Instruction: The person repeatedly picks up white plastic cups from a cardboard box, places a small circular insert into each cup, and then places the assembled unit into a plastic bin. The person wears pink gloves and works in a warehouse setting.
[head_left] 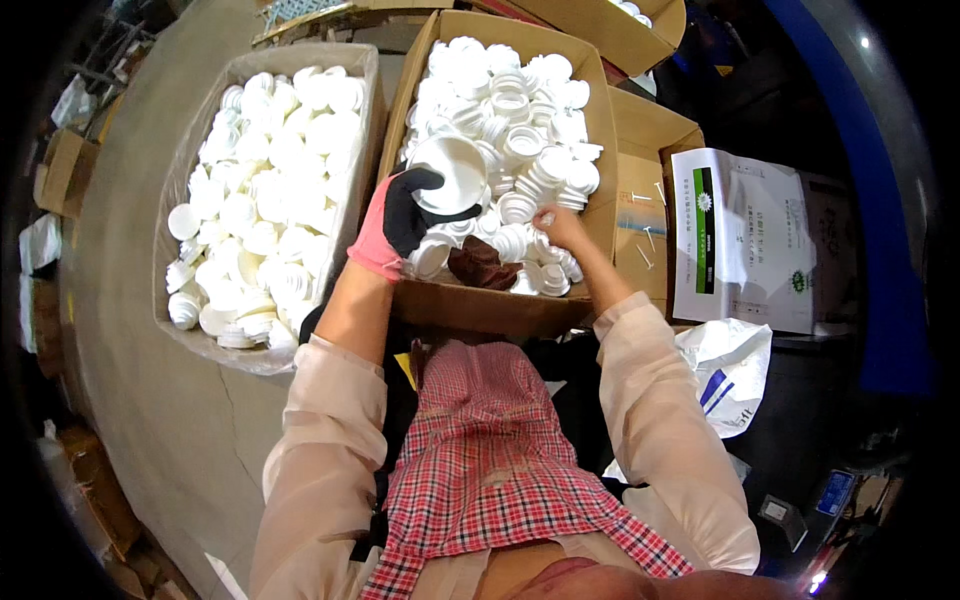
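White plastic lid (452,172), round, without long axis, clamped between thumb and fingers of the gloved left hand (404,212) over the lid-filled cardboard box (480,304); bare right hand (563,228), farther from this lid, lies rightward, fingers curled together, contents indiscernible.

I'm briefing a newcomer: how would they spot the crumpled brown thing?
Start at the cardboard box of round white parts beyond the checked apron. Look just inside its near wall, between the gloved left hand and the bare right hand. The crumpled brown thing is the only dark piece among the white.
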